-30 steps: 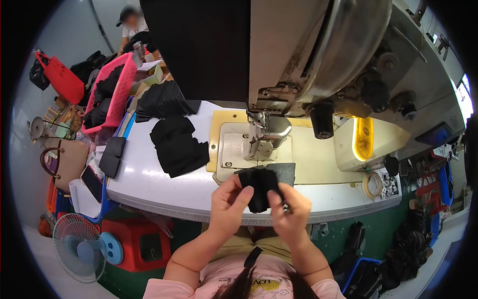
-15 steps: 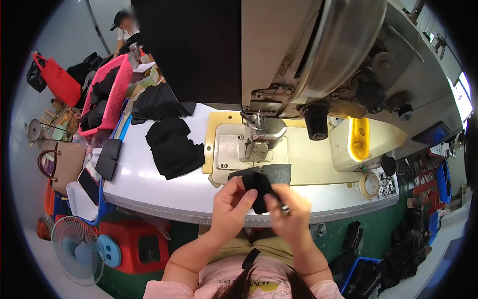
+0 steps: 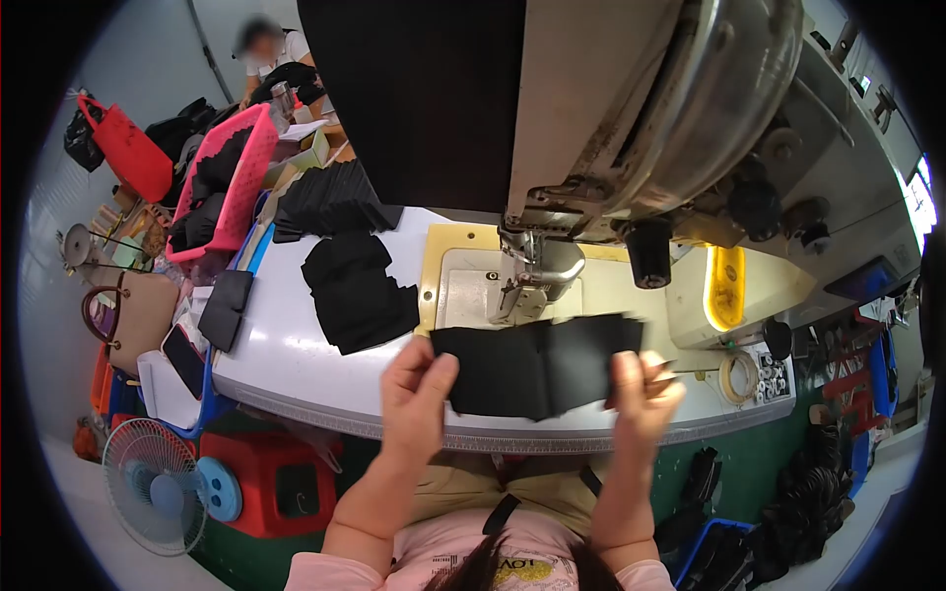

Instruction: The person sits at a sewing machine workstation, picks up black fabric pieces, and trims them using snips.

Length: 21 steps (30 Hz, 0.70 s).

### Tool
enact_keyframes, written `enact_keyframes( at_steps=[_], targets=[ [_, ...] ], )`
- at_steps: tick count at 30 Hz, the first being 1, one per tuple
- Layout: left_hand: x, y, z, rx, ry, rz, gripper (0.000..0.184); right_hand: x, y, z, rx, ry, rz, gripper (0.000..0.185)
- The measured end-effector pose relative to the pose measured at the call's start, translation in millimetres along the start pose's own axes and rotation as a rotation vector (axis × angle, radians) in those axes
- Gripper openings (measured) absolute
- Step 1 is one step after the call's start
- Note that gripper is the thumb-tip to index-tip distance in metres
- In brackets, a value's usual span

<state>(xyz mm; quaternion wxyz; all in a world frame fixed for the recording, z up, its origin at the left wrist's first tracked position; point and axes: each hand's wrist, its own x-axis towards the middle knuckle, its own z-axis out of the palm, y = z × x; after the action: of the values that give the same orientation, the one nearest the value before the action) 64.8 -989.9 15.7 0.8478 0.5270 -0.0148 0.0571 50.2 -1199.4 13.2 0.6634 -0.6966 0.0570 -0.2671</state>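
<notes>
A black fabric piece with a seam or fold down its middle is stretched out flat in front of the sewing machine. My left hand pinches its left end between thumb and fingers. At the other end, my right hand is closed on the fabric, slightly blurred. The piece hides the front of the machine's plate. To the left on the table lies a pile of black cut fabric, with a row of stacked black pieces behind it.
A pink basket of black cloth stands at the far left, near a handbag and a phone. Below are a fan and a red stool. A tape roll lies right. Another person sits at the back.
My hands have moved apart, and the black fabric that was bunched between them is now spread wide. The grey-black pieces at the machine's front edge are no longer visible there. The view has shifted slightly.
</notes>
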Motion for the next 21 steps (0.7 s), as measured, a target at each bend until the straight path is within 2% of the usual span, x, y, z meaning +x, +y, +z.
enact_keyframes(
  at_steps=[1, 2, 3, 4, 6, 8, 10, 12, 14, 21],
  targets=[
    [5, 6, -7, -0.041, 0.032, 0.021, 0.019, 10, -2, -15, -0.008, 0.1, 0.004, 0.02],
    [9, 10, -12, -0.082, 0.066, 0.041, 0.019, 18, -6, -22, -0.053, 0.355, 0.085, 0.021],
    [13, 16, -13, -0.063, 0.152, 0.094, 0.018, 25, -4, -40, -0.003, 0.43, 0.085, 0.023],
    [10, 22, -25, -0.092, 0.078, 0.06, 0.004, 30, -4, -53, 0.002, 0.496, 0.051, 0.025],
    [8, 26, -25, -0.072, 0.047, 0.043, 0.006, 31, -11, -63, -0.072, 0.475, -0.065, 0.027],
    [3, 16, -13, 0.029, 0.05, 0.074, 0.019, 23, -16, -48, -0.35, 0.526, -0.102, 0.029],
    [-2, 6, 4, 0.075, 0.006, 0.058, 0.017, 5, -22, -26, -0.344, 0.315, -0.044, 0.02],
    [-11, -2, 17, 0.138, -0.107, 0.02, 0.015, -5, -17, 2, -0.522, -0.041, -0.621, 0.014],
    [-18, -9, 29, 0.096, -0.159, -0.016, 0.014, -23, -22, 32, -0.315, -0.367, -0.47, 0.027],
    [-21, -11, 17, 0.019, -0.17, -0.073, 0.011, -28, -29, 45, -0.212, -0.393, -0.476, 0.032]
  ],
)
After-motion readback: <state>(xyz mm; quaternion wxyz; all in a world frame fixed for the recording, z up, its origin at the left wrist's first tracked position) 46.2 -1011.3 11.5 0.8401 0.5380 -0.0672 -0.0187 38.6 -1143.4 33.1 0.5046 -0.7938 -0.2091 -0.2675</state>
